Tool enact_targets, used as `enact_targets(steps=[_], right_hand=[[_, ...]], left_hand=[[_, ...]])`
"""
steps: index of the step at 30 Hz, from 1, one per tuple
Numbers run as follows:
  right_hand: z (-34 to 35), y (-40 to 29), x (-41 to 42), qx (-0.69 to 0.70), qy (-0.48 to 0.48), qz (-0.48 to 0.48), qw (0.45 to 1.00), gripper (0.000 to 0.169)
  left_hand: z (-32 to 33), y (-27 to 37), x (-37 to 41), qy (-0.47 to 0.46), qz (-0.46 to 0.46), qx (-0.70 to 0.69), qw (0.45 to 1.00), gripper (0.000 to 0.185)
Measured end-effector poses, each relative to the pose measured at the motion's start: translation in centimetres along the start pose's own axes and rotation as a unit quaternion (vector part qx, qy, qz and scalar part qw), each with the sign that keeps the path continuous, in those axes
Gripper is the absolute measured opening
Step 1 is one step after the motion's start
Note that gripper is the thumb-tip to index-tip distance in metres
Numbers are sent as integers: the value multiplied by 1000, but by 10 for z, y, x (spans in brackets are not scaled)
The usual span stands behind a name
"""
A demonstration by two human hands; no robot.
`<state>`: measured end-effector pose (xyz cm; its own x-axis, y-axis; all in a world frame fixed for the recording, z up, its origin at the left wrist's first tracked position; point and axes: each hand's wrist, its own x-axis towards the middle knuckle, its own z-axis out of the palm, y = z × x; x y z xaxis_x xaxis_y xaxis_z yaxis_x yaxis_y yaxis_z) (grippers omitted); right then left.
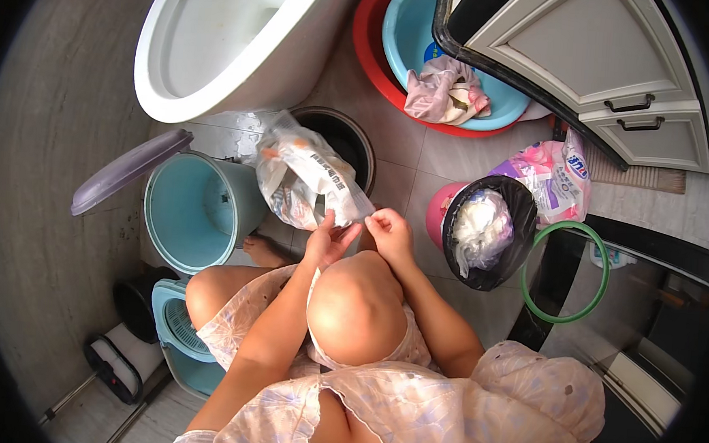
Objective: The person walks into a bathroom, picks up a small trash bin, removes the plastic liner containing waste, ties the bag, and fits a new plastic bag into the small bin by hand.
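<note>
A filled clear plastic bag (pixel 309 173) with printed writing hangs in front of my knees, partly over a dark round basin (pixel 341 138). My right hand (pixel 392 230) pinches the bag's right corner between thumb and fingers. Just left of it, my left hand (pixel 330 242) is under the bag's lower edge, fingers spread and palm up; whether it grips the plastic I cannot tell. Inside the bag are crumpled pale pieces. To the right stands a pink bin (pixel 437 211) lined with a black bag (pixel 489 281), holding crumpled clear and white plastic (pixel 482 229).
A pale blue bucket (pixel 194 211) and a purple lid (pixel 131 171) stand left, near a mop bucket (pixel 181 320). A white toilet (pixel 234 92) is ahead. Nested red (pixel 371 52) and blue basins (pixel 397 17) hold cloth (pixel 447 93). A green ring (pixel 601 291) lies right, near a pink package (pixel 552 179).
</note>
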<state>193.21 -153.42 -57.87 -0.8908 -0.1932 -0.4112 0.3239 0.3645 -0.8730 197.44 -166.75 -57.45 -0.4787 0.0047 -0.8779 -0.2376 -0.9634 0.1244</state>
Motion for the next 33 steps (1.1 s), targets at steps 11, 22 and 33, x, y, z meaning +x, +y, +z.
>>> enact_targets(steps=[11, 22, 33], right_hand=[[10, -24, 50, 96, -2, 26, 995, 52], [-8, -4, 46, 180, -115, 86, 973, 23], [-3, 10, 61, 125, -42, -14, 991, 7]], left_hand=[[16, 48, -57, 48, 249, 733, 632, 34], [98, 177, 19, -111, 356, 879, 297, 30], [85, 186, 13, -66, 293, 891, 340, 33]])
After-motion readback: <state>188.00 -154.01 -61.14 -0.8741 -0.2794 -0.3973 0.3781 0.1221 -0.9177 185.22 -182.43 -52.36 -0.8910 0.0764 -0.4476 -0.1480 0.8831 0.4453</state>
